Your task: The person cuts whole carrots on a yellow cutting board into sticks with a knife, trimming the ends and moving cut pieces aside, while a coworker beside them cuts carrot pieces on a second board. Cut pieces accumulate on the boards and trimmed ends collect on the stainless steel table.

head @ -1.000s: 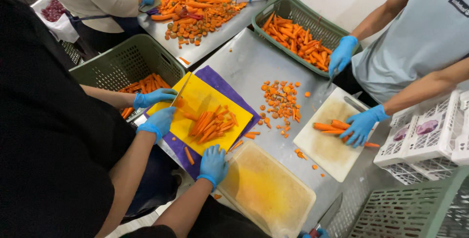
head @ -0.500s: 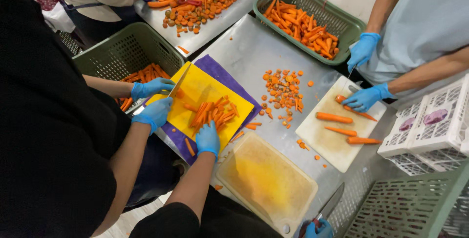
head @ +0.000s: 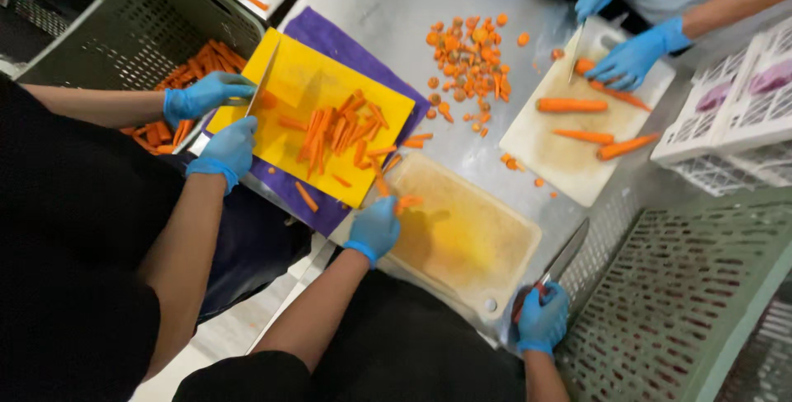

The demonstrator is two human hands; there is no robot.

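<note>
The person's left hand [head: 375, 229] rests at the left corner of the stained white cutting board [head: 462, 241], its fingers curled downward over a few carrot sticks [head: 407, 201] lying on that corner. Whether it actually grips any of them cannot be told from here. The right hand [head: 540, 319] is closed round the red handle of a knife [head: 565, 255] at the board's right edge, with the blade angled away toward the green crate [head: 685, 286].

A co-worker's yellow cutting board [head: 318, 125] touches the same corner, and that co-worker's gloved hands [head: 216, 121] work a second knife close by. With the boards so crowded, a reach across could probably knock sticks off the steel table [head: 388, 14], or bring fingers near the neighbour's blade (wet gloves slip easily). The held knife, pointing outward off the board, could also catch the crate.
</note>
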